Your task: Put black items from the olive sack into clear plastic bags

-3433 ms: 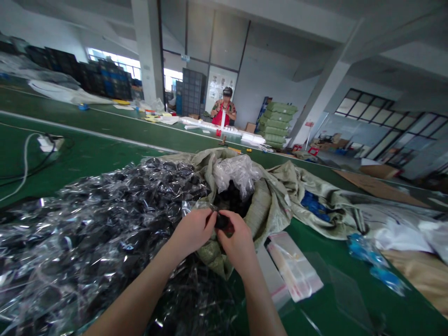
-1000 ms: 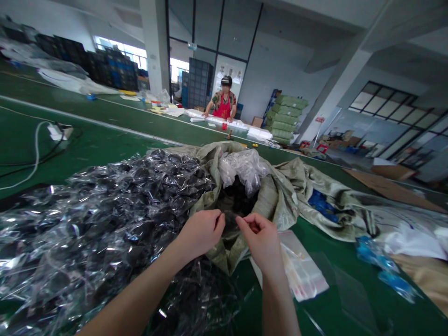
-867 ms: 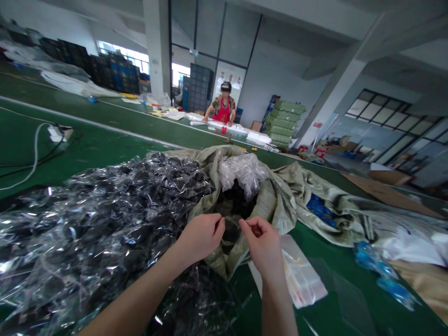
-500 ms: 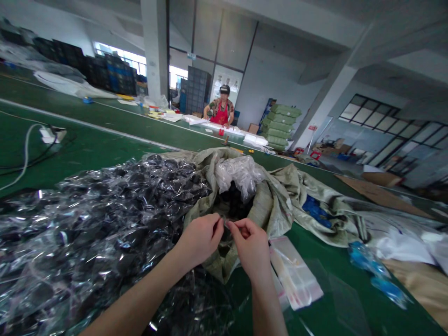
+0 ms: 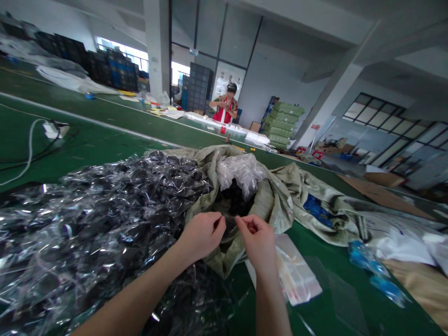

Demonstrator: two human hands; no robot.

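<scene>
My left hand [image 5: 205,233] and my right hand [image 5: 257,235] are both closed in a pinch, a short gap apart, over the mouth of an open woven sack [image 5: 224,259]. Stretched between the fingertips is a thin clear plastic bag [image 5: 230,220], hard to make out against the sack. Dark items [image 5: 238,198] lie inside the sack, under a crumpled clear plastic liner [image 5: 240,170]. To the left spreads a big heap of black items in clear bags [image 5: 140,205]. Beside my right wrist lies a stack of flat clear bags [image 5: 297,275].
A second woven sack [image 5: 336,224] with blue contents lies to the right, near blue wrapped pieces [image 5: 371,263]. A power strip [image 5: 56,129] with cables rests at left on the green table [image 5: 115,137]. Across it stands a co-worker [image 5: 226,107] in a red apron.
My hands have moved slightly apart, with the clear bag now spread between them. The view has shifted a little. Across the table, the co-worker has raised both hands to the chest.
</scene>
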